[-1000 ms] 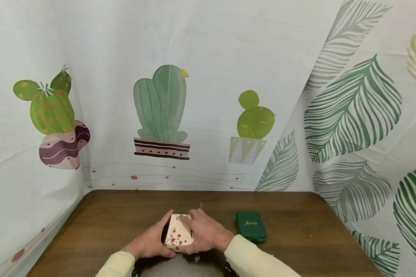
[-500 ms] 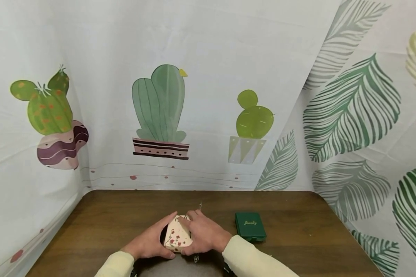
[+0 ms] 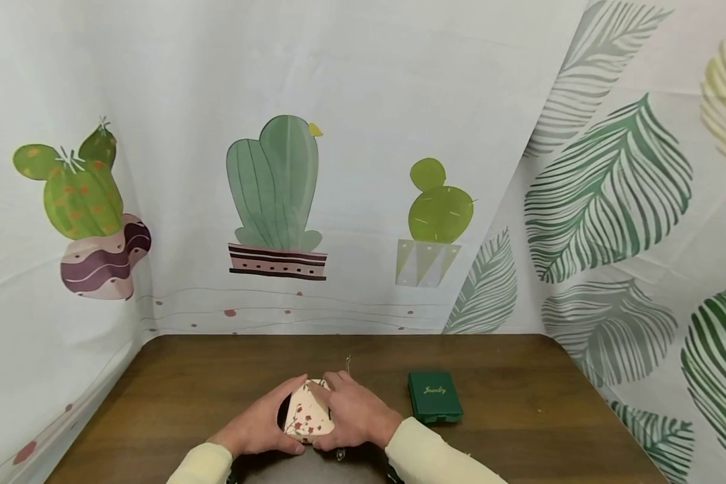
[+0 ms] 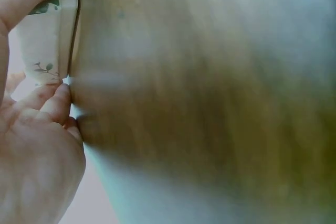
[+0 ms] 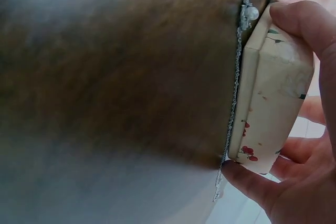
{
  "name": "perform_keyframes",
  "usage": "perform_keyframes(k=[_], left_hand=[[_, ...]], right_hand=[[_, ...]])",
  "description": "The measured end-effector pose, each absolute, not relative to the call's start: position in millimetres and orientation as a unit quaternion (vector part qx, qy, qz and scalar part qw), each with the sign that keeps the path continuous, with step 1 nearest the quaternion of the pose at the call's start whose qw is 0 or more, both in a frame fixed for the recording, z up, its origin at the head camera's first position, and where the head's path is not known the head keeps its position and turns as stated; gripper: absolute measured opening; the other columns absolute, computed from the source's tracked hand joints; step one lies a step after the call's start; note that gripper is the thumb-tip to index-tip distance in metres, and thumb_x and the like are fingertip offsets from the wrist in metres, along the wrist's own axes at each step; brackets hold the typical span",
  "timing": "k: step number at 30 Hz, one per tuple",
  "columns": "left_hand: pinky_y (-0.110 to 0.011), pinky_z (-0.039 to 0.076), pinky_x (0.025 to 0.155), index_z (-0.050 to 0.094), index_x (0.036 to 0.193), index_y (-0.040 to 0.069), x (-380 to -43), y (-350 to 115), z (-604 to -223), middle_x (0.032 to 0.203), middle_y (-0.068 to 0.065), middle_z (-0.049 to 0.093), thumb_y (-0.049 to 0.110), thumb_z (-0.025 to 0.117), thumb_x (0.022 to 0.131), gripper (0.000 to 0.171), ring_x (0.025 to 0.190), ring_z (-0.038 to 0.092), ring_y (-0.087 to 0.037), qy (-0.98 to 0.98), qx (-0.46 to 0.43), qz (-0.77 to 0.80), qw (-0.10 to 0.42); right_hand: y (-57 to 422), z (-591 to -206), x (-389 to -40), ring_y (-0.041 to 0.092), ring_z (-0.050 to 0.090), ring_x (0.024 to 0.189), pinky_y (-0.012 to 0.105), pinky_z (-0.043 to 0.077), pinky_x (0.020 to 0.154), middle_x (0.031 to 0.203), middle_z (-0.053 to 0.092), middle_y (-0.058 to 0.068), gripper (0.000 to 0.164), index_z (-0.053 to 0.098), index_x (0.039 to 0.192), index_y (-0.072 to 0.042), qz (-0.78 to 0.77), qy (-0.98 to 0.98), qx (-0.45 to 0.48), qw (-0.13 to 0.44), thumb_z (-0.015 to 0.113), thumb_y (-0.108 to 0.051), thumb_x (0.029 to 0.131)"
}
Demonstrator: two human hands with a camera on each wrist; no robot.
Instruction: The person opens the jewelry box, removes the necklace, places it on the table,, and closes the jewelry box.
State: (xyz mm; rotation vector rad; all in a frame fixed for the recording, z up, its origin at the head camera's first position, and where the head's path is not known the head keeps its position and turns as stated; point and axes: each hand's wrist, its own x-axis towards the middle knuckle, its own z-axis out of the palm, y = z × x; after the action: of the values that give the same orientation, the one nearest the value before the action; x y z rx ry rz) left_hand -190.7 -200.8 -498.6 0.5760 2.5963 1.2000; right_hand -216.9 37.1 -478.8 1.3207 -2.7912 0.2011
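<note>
A cream box (image 3: 305, 418) printed with red flowers and dark leafy stems sits on the table between my two hands. From its left side my left hand (image 3: 257, 418) grips it, fingers at the far corner and thumb at the near edge. My right hand (image 3: 358, 413) holds the opposite side, thumb at the near corner and fingers at the far end. In the right wrist view a thin silver chain (image 5: 234, 90) with a pearl pendant (image 5: 252, 13) lies alongside the box, close to the right fingertips. The palms hide parts of the box's sides.
A dark green box (image 3: 434, 396) marked "Jewelry" lies to the right of my right hand on the brown wooden table (image 3: 508, 437). Behind the table hangs a white cloth (image 3: 363, 134) printed with cacti and leaves.
The left fingers have shifted slightly to the right around the box's far corner. Both hands stay on the box, and the chain and green box stay put while the head view drifts slightly.
</note>
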Motion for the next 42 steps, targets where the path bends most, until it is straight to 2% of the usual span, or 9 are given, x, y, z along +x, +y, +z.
perform_keyframes(k=[6, 10, 15, 23, 30, 36, 42], left_hand=[[-0.034, 0.045, 0.106, 0.031, 0.163, 0.008, -189, -200, -500, 0.162, -0.014, 0.042, 0.032, 0.098, 0.067, 0.12, 0.139, 0.046, -0.034, 0.888, 0.193, 0.404, 0.107], [-0.032, 0.044, 0.106, 0.029, 0.163, 0.005, -189, -200, -499, 0.162, -0.016, 0.042, 0.032, 0.097, 0.068, 0.12, 0.138, 0.047, -0.034, 0.886, 0.195, 0.408, 0.104], [-0.031, 0.044, 0.106, 0.028, 0.163, 0.004, -190, -200, -497, 0.161, -0.017, 0.042, 0.033, 0.097, 0.068, 0.12, 0.138, 0.047, -0.033, 0.889, 0.198, 0.4, 0.098], [-0.036, 0.044, 0.108, 0.027, 0.163, 0.002, -190, -202, -494, 0.165, -0.021, 0.035, 0.033, 0.096, 0.068, 0.121, 0.143, 0.042, -0.039, 0.893, 0.204, 0.389, 0.096], [-0.052, 0.042, 0.113, 0.021, 0.165, 0.001, -190, -200, -491, 0.17, -0.027, 0.021, 0.032, 0.097, 0.067, 0.127, 0.152, 0.032, -0.047, 0.897, 0.209, 0.373, 0.11], [-0.05, 0.043, 0.114, 0.017, 0.165, -0.001, -186, -197, -484, 0.172, -0.027, 0.014, 0.034, 0.098, 0.065, 0.133, 0.154, 0.029, -0.047, 0.906, 0.204, 0.352, 0.113], [-0.062, 0.038, 0.117, 0.014, 0.166, 0.002, -182, -195, -475, 0.175, -0.023, 0.009, 0.039, 0.098, 0.067, 0.135, 0.156, 0.026, -0.048, 0.909, 0.19, 0.355, 0.11]], right_hand=[[38, -480, -216, 0.019, 0.052, 0.128, 0.023, 0.054, 0.094, 0.14, 0.055, 0.005, 0.094, 0.044, 0.159, -0.02, 0.063, -0.901, 0.429, 0.023, 0.078, -0.063, 0.083], [39, -479, -215, 0.023, 0.053, 0.133, 0.035, 0.054, 0.102, 0.144, 0.054, 0.006, 0.094, 0.043, 0.16, -0.021, 0.058, -0.903, 0.426, 0.025, 0.076, -0.065, 0.084], [41, -478, -215, 0.028, 0.046, 0.145, 0.046, 0.049, 0.113, 0.157, 0.047, 0.012, 0.096, 0.038, 0.162, -0.023, 0.059, -0.906, 0.42, 0.008, 0.073, -0.069, 0.085], [45, -478, -218, 0.029, 0.041, 0.151, 0.048, 0.042, 0.12, 0.163, 0.042, 0.014, 0.098, 0.035, 0.163, -0.023, 0.071, -0.9, 0.429, 0.007, 0.071, -0.071, 0.085], [52, -474, -218, 0.03, 0.034, 0.156, 0.054, 0.038, 0.123, 0.169, 0.034, 0.009, 0.099, 0.033, 0.164, -0.026, 0.089, -0.904, 0.417, -0.033, 0.07, -0.073, 0.085], [60, -468, -216, 0.031, 0.029, 0.159, 0.059, 0.033, 0.124, 0.171, 0.03, 0.009, 0.102, 0.029, 0.166, -0.027, 0.076, -0.904, 0.418, -0.042, 0.069, -0.074, 0.085], [73, -463, -212, 0.032, 0.028, 0.159, 0.06, 0.033, 0.124, 0.172, 0.028, 0.008, 0.103, 0.031, 0.165, -0.026, 0.063, -0.905, 0.419, -0.034, 0.07, -0.074, 0.084]])
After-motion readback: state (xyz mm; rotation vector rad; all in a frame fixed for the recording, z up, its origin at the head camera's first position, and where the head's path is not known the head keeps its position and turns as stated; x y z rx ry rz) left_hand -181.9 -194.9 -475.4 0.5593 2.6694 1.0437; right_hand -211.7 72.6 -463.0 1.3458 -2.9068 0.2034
